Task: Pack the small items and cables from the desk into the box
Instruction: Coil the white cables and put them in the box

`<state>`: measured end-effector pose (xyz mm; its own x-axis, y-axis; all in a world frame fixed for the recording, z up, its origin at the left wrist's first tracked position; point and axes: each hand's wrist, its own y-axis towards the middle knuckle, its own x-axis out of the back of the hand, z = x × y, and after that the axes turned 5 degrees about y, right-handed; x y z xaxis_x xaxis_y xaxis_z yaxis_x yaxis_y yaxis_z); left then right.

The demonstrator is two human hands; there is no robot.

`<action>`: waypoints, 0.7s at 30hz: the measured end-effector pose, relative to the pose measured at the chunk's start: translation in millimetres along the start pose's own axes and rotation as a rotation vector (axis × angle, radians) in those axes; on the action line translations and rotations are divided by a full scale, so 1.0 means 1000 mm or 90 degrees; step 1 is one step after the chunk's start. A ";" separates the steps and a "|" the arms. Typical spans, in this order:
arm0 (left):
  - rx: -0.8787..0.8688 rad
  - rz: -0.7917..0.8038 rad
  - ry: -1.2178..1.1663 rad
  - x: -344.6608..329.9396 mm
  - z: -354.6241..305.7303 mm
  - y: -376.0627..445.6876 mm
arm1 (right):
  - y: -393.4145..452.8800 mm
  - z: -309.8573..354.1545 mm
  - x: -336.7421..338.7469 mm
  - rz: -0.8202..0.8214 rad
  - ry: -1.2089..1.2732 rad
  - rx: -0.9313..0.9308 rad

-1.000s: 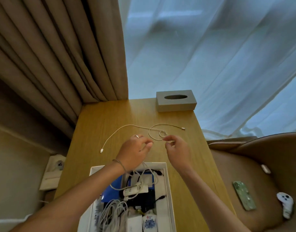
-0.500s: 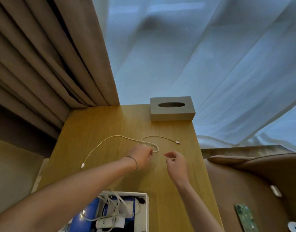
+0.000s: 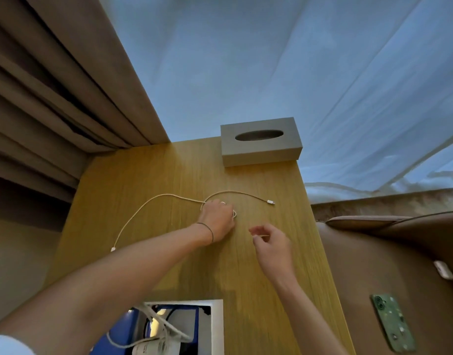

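A long white cable (image 3: 153, 204) lies looped across the wooden desk (image 3: 143, 175), one plug at the left near the desk's edge and the other plug (image 3: 270, 201) at the right. My left hand (image 3: 217, 217) is on the cable's middle loop, fingers curled round it. A little nearer and to the right, my right hand (image 3: 271, 245) hovers above the desk with fingers loosely curled, holding nothing. The white box (image 3: 217, 326) sits at the near edge, holding cables, a blue item and a white adapter.
A grey tissue box (image 3: 261, 142) stands at the desk's far edge. Brown curtains hang at the left and sheer white ones behind. A brown armchair (image 3: 389, 265) at the right carries a green phone (image 3: 393, 326) and a small white object (image 3: 443, 269).
The view has tilted up, so the box slid toward the bottom. My left hand reached forward and closed on the cable's loop. My right hand drew back from the cable.
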<state>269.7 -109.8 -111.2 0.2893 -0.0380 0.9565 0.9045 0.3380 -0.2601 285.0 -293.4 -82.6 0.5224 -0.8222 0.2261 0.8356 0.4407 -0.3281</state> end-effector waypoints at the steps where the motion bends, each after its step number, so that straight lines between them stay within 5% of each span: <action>1: 0.009 -0.012 -0.018 0.000 0.002 -0.002 | -0.002 0.001 0.000 0.002 0.011 -0.001; 10: 0.065 -0.155 -0.437 0.052 0.038 -0.044 | -0.028 0.036 -0.012 -0.005 0.071 0.039; 21: 0.093 -0.344 -0.849 0.155 0.090 -0.150 | -0.077 0.140 -0.065 0.032 0.005 0.266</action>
<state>150.1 -81.5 88.5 -0.6467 0.6718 0.3612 0.7437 0.6605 0.1031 210.3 -223.1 56.6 0.5639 -0.7983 0.2117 0.8073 0.5869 0.0627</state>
